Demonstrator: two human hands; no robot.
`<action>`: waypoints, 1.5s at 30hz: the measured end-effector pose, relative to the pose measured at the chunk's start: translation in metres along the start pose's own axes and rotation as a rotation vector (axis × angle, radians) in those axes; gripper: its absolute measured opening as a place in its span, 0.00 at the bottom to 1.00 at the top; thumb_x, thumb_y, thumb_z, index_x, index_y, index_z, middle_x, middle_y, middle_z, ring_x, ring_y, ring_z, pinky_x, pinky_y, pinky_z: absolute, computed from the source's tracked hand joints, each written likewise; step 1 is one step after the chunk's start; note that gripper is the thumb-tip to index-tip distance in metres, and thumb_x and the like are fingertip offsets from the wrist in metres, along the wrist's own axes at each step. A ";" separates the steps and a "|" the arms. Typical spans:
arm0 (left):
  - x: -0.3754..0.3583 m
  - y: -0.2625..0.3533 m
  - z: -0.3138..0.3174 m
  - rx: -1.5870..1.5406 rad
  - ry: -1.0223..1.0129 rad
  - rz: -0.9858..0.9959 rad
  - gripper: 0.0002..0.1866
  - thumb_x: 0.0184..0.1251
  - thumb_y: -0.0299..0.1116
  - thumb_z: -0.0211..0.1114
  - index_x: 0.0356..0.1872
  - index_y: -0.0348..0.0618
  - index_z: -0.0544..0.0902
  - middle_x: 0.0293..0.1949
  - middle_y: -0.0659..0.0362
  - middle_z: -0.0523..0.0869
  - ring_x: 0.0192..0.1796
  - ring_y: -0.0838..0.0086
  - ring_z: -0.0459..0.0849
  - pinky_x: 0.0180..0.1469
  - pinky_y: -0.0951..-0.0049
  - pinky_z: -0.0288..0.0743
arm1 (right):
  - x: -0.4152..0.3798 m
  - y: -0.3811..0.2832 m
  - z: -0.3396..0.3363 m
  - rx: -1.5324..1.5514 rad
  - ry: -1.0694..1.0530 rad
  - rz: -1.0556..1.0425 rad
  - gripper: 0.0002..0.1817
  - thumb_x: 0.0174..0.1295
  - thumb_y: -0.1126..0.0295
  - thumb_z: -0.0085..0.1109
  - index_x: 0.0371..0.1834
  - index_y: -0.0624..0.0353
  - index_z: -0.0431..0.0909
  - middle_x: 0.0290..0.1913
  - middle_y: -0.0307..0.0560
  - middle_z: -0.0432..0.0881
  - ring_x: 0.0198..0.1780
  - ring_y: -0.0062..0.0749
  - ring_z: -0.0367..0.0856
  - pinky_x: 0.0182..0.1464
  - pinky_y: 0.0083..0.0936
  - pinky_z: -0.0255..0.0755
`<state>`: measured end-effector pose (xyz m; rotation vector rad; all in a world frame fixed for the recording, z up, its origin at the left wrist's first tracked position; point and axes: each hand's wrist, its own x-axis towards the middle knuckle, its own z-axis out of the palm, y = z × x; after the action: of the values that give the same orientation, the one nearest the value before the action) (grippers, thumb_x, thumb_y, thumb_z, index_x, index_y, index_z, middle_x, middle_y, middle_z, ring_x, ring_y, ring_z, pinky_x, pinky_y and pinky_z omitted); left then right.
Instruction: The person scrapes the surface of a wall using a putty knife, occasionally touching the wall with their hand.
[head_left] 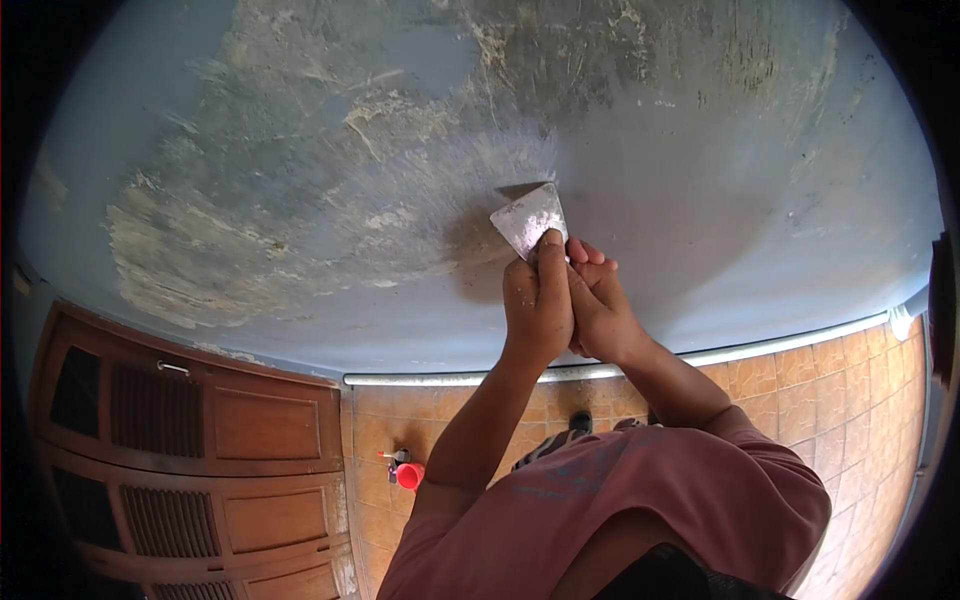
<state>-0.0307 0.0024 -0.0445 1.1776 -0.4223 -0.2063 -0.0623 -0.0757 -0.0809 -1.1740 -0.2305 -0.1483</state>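
Note:
A metal scraper (530, 217) with a broad flat blade is held up against the blue-grey wall (640, 200). Both hands are wrapped round its lower end, which they hide. My left hand (538, 305) has its thumb or a finger laid along the blade. Close against it on the right, my right hand (602, 310) grips too, with some fingertips showing beside the blade. Left of and above the scraper the wall has a large rough patch (400, 125) with pale, scraped marks. The blade's top edge lies at the right border of this patch.
Brown wooden doors (265, 425) stand at the lower left. A red cup (409, 476) and small items beside it rest on the orange tiled floor (800, 400). A pale pipe (450, 379) runs along the wall's base.

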 end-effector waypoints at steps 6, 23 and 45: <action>0.026 0.042 0.029 0.095 -0.148 0.040 0.18 0.76 0.41 0.48 0.32 0.35 0.72 0.32 0.54 0.77 0.37 0.66 0.83 0.45 0.60 0.82 | 0.011 -0.051 -0.002 -0.009 0.038 -0.002 0.21 0.76 0.61 0.35 0.30 0.61 0.72 0.14 0.38 0.70 0.13 0.18 0.67 0.14 0.17 0.60; 0.002 -0.001 0.004 0.001 0.023 -0.039 0.20 0.75 0.42 0.48 0.29 0.35 0.71 0.30 0.53 0.77 0.35 0.65 0.83 0.44 0.63 0.81 | 0.006 0.005 -0.004 0.120 0.010 0.007 0.12 0.75 0.65 0.35 0.41 0.60 0.68 0.24 0.36 0.72 0.17 0.14 0.67 0.15 0.14 0.60; -0.001 0.002 0.012 -0.065 0.071 -0.109 0.19 0.75 0.42 0.47 0.28 0.37 0.71 0.30 0.53 0.78 0.36 0.63 0.84 0.43 0.63 0.81 | -0.008 -0.022 -0.003 0.019 -0.045 0.059 0.14 0.75 0.64 0.33 0.48 0.61 0.68 0.21 0.37 0.72 0.10 0.14 0.65 0.09 0.14 0.57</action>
<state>-0.0371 -0.0064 -0.0395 1.1418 -0.2877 -0.2696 -0.0746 -0.0866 -0.0637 -1.1653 -0.2363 -0.0676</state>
